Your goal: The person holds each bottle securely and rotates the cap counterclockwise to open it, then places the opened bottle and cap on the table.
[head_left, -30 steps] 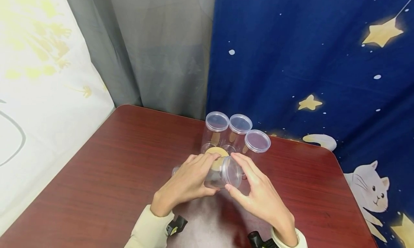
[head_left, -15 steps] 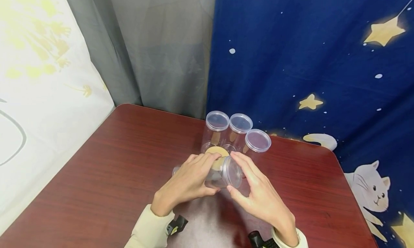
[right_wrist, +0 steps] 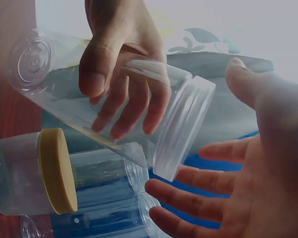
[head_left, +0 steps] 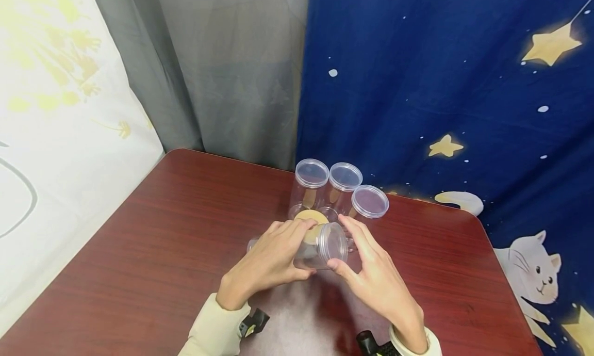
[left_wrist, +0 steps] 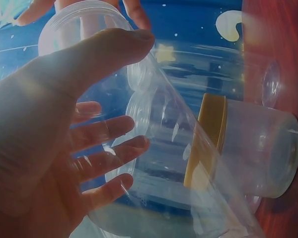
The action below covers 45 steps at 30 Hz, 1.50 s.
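Observation:
My left hand (head_left: 266, 258) grips a clear plastic jar (right_wrist: 69, 89) round its body, thumb on one side and fingers on the other. The jar is tilted onto its side above the table, its clear ridged screw lid (right_wrist: 186, 126) pointing right. Around that lid, my right hand (head_left: 382, 281) is spread with relaxed fingers. The right wrist view shows its thumb clear of the lid and its fingertips close to the rim; whether one touches, I cannot tell. Just beyond the held jar stands a shorter jar (right_wrist: 15, 173) with a yellow lid (head_left: 311, 216).
Three tall clear jars with clear lids (head_left: 312, 173) stand together near the back edge of the dark red table (head_left: 195, 216). Behind them hang a grey curtain (head_left: 241, 77) and a blue star-patterned curtain (head_left: 394, 87).
My right hand's fingers and thumb have opened slightly and drawn back to the right from the lid. The left hand and the jar have stayed in place.

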Motion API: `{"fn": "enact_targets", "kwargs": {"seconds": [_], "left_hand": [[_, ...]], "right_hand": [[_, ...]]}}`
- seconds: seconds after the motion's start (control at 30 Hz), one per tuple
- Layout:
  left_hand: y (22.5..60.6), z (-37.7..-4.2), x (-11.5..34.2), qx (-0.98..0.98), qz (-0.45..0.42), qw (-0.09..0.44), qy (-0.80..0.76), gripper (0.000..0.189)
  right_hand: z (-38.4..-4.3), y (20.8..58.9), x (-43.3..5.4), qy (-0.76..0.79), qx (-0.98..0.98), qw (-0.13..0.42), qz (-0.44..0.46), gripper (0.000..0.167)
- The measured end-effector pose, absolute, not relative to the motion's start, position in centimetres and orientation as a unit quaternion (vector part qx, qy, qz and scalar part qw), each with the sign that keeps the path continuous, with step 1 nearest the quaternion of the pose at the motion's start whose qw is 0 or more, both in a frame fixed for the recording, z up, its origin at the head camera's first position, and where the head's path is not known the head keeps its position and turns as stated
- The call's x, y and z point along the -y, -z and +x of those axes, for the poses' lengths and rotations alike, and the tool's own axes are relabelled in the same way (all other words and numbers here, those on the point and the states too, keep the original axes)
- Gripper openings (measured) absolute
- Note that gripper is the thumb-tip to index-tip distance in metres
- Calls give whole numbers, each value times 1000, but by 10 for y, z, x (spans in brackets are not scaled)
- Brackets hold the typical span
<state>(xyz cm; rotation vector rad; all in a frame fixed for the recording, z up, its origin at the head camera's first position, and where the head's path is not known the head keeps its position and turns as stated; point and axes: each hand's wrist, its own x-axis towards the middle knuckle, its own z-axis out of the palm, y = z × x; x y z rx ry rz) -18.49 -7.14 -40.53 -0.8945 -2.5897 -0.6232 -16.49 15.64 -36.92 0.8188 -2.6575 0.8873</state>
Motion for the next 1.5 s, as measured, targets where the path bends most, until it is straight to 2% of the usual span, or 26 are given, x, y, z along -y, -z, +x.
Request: {"fn": "enact_targets", "kwargs": {"seconds": [0.43, 0.9, 1.5], "left_hand": [[405, -184, 69, 909, -322, 167, 204, 86], [408, -185, 68, 908, -323, 176, 200, 86], [406, -185, 70, 909, -322, 168, 204, 84]], "right_hand": [[-162, 370, -153, -279, 928, 94, 230, 79], [-163, 368, -153, -298, 919, 83, 244, 75], [-162, 369, -153, -312, 909, 83, 265, 82]]}}
